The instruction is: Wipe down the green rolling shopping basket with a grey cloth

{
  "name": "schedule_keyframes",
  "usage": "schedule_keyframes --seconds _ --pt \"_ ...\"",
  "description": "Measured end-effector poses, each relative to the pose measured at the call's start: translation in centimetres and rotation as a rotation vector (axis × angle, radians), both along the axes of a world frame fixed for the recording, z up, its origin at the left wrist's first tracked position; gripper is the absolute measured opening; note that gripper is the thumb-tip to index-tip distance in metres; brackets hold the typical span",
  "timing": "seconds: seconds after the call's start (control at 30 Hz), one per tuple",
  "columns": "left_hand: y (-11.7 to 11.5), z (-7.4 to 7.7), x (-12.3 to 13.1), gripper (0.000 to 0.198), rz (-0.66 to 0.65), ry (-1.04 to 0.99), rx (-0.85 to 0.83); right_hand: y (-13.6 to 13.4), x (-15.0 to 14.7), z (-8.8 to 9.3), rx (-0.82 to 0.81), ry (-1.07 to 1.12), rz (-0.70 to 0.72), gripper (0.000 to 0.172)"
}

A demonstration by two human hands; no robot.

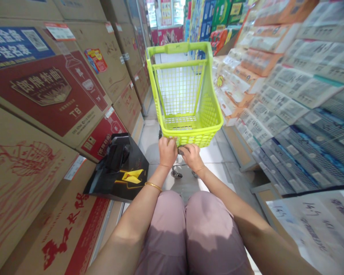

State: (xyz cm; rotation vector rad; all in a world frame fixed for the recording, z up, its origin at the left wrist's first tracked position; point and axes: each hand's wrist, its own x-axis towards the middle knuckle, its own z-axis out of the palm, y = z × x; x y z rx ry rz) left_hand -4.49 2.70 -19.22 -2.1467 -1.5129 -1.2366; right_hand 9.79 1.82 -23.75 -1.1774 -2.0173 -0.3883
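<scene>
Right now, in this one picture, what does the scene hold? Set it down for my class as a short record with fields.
Basket: lime green, wheels below
Left grip: curled closed by the basket's near edge; inside hidden
Right grip: fingers bent on a small dark item, unclear what
Left wrist: gold bracelet
Left side: stacked cartons, black bag
Right side: stacked packages

Between the brown cardboard boxes [60,114] at left and white rectangular wrapped packs [278,99] at right stands the yellow-green plastic cart [210,109]
</scene>
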Motion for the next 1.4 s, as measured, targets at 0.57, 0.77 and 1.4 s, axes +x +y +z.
schedule_keyframes --seconds 0.57,0.77,1.4 --pt "-0.1 0.1 0.0 0.011 0.041 0.04 -0.006 1.1 -0.2 3.0 0.109 0.078 -0.013 0.017" --pt "0.1 0.2 0.1 0.017 0.056 0.032 0.025 0.0 0.4 -0.3 -0.032 -0.039 -0.02 0.025" --pt "-0.2 0.4 0.1 0.014 0.067 0.069 -0.021 1.4 0.2 4.5 0.246 0.13 -0.058 0.016"
